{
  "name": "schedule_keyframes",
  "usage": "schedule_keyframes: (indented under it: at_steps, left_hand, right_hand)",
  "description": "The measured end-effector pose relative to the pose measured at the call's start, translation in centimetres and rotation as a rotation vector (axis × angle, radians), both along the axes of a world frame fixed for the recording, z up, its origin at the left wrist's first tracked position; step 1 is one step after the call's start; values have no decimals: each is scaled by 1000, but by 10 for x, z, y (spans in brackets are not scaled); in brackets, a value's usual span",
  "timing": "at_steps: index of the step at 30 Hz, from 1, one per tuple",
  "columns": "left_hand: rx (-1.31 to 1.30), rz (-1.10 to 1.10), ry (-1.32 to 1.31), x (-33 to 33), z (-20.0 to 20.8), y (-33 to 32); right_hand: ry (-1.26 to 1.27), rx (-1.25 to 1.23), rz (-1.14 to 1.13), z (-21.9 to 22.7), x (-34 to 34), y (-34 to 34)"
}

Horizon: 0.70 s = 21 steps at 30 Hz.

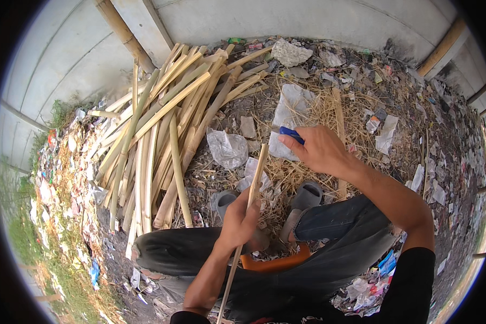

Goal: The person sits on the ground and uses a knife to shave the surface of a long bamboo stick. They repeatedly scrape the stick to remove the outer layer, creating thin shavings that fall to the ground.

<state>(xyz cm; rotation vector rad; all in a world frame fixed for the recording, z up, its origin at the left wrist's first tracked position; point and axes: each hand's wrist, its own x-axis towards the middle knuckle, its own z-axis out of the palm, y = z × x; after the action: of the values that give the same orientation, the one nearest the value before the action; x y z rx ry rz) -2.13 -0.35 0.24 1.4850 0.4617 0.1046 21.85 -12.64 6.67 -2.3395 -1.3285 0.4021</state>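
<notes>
Black sleeve (410, 283) and dark trousers (181, 251) fill the bottom of my feed, so whatever's under the lap is mostly blocked; I only get a slice of an orange seat-like thing (278, 263) poking out between the legs. Left hand (240, 218) is wrapped around a bamboo strip (257, 175), which slants up from the lower edge with its free end out past the knuckles. Can't see the bottom end from where I'm sitting, it runs out of view. Right hand (319, 149) is well apart from the left, closed on a blue-handled tool (291, 134) near that free end. I can't make out a blade against the pale sheet (293, 105) behind it.

As for clutter, yeah, plenty. Big bamboo pile (162, 124) off to the left, a few pieces reaching right down by the left knee. Crumpled clear plastic bag (227, 148) sits between the pile and the strip, grey sandals (308, 195) just below, straw (318, 178) all over the ground, plus a pale rock (290, 52) up near the wall (281, 19).
</notes>
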Motion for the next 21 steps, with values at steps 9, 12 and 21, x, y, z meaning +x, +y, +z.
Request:
schedule_keyframes:
  at_steps: [9,12,21]
  left_hand:
    - [47,19,12,0,-4,2]
    - [17,-8,-41,5,-3,-1]
    - [113,-15,54,7,-1,0]
  right_hand:
    - [44,-43,4,9,3,1]
    - [16,-14,83,10,-20,-6]
    - [54,-80,149,6,-32,-9]
